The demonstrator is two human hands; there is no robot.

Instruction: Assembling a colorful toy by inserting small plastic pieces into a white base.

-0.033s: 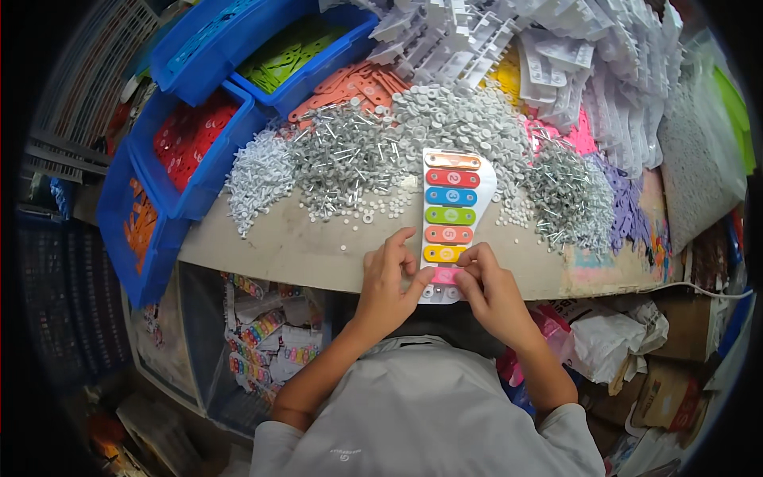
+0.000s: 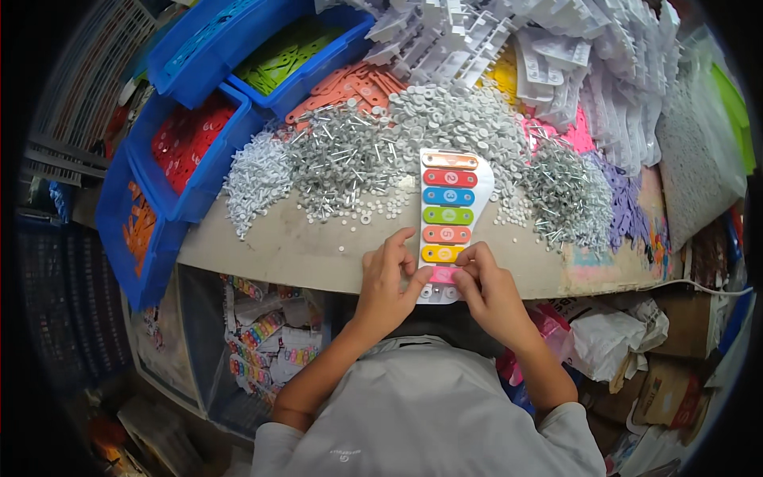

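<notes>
A white toy xylophone (image 2: 483,172) lies upright on the table's near edge, with a column of coloured bars across it: orange, red, blue, green, coral, yellow and pink. The pink bar (image 2: 442,275) is the lowest, above two round white posts at the bottom end. My left hand (image 2: 388,282) has its thumb on the pink bar's left end, its index finger stretched upward and the other fingers curled. My right hand (image 2: 491,288) is closed, thumb and index finger at the bar's right end. The fingers partly cover both ends of the bar.
Beyond the xylophone lie heaps of metal pins (image 2: 338,159), white washers (image 2: 457,119) and white screws (image 2: 258,179). Blue bins (image 2: 253,107) with coloured bars stand at left. White plastic frames (image 2: 548,71) pile up at the back. A bin of finished-looking xylophones (image 2: 274,342) sits below the table.
The whole view has shifted very slightly. Both hands keep their places at the pink bar.
</notes>
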